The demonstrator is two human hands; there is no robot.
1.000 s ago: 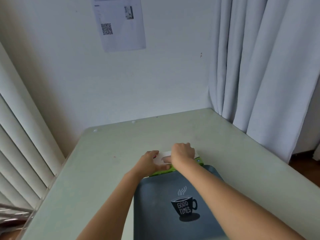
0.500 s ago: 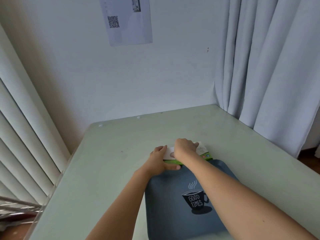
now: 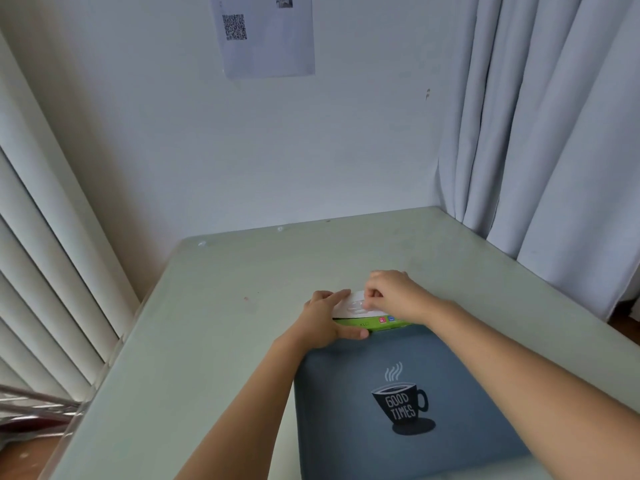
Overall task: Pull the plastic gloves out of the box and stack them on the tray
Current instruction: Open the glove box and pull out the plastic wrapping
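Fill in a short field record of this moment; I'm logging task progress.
box: on the table, at the far edge of the tray
tray: no gloves visible on it
left hand: grips the box's left end
right hand: pinches a plastic glove at the box's top opening
stage: glove not yet pulled out

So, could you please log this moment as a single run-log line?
left hand: holds box | right hand: pinches plastic glove at box opening | tray: no gloves visible
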